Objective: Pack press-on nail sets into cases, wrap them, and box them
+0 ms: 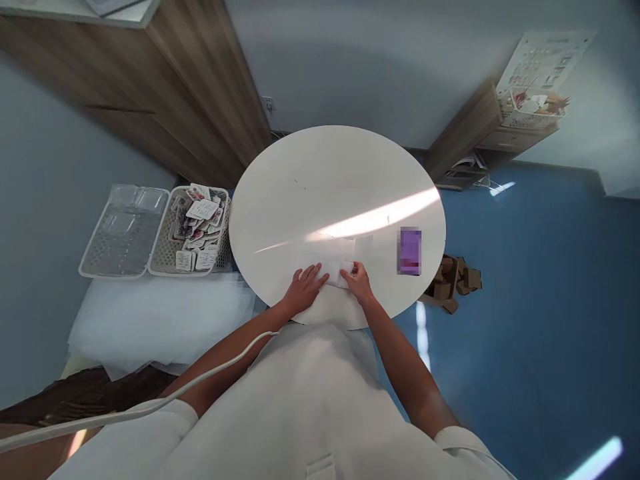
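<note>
A thin white packet or folded sheet lies on the white round table near its front edge, pale against the tabletop. My left hand rests on its left side, fingers spread and lying flat. With thumb and fingers my right hand pinches the right end. What the white piece holds inside, if anything, I cannot make out. To the right, apart from my hands, sits a purple rectangular item, blurred by pixels.
Left of the table stand a white basket of printed cards or packs and a second basket with clear plastic trays. A pile of translucent sheets lies nearer me. Brown cardboard boxes are on the floor at right.
</note>
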### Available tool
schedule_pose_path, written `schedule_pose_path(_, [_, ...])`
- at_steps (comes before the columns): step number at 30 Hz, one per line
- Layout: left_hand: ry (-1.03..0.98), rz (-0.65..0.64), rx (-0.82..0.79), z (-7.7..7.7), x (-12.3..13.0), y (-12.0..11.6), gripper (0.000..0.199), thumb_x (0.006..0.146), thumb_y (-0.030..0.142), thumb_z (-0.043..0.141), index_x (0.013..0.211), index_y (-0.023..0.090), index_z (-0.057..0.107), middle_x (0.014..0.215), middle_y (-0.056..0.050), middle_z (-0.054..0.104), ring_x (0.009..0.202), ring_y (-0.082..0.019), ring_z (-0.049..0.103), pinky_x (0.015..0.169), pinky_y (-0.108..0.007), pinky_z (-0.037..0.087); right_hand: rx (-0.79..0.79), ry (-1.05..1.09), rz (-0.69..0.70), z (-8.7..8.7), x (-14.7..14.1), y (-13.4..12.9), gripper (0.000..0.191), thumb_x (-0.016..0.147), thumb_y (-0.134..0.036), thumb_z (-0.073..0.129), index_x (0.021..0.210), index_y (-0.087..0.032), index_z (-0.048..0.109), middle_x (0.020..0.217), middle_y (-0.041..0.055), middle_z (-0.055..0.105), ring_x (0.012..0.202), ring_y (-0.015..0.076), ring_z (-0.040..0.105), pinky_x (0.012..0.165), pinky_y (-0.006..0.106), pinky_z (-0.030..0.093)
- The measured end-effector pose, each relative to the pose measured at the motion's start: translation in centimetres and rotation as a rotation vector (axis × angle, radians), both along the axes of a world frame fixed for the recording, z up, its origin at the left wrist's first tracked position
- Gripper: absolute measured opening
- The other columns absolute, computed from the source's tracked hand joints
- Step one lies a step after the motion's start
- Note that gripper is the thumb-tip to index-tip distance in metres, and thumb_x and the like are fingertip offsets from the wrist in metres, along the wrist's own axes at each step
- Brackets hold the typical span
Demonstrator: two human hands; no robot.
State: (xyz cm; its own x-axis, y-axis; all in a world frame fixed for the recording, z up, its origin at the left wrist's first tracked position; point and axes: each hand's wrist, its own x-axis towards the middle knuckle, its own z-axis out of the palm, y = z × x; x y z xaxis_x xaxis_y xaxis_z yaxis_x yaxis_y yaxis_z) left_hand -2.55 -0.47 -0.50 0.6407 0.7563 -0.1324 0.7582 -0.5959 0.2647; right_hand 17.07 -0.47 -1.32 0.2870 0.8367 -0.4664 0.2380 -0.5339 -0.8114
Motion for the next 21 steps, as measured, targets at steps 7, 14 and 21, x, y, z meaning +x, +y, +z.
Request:
schedule_pose_path(7, [-0.018,-0.025,-0.036,0.0,1.1,-0.3,0.056,0.075,0.014,0.045,0.129,0.028,0.036,0.142,-0.010,0.027,0.124,-0.028,0.032,0.097,-0.045,0.023,0.008,-0.096,-0.150,-0.8,0.9,-0.9,0.028,0.069,-0.037,0.047,0.087,-0.017,0.054,0.082,0.0039,0.060,0.072,0.0145,0.055,0.065,0.025,0.044])
schedule_pose_path(14, [0.007,-0.097,-0.031,0.1,3.1,-0.5,0.057,0.075,0.017,0.047,0.130,0.027,0.034,0.140,-0.012,0.029,0.120,-0.027,0.036,0.093,-0.043,0.027,0.045,-0.008,-0.077,0.7,0.5,-0.9,0.029,0.069,-0.039,0.050,0.085,-0.016,0.055,0.074,0.0003,0.059,0.050,0.0096,0.051,0.049,0.022,0.043])
schedule_pose_path(21, [-0.020,-0.120,-0.018,0.5,2.9,-0.7,0.063,0.078,0.025,0.044,0.137,0.020,0.020,0.143,-0.013,0.024,0.123,-0.026,0.031,0.095,-0.042,0.023,0.023,-0.169,0.158,0.8,0.1,0.2,0.021,0.072,-0.024,0.046,0.088,-0.017,0.059,0.072,0.0004,0.064,0.063,0.0118,0.059,0.068,0.026,0.047])
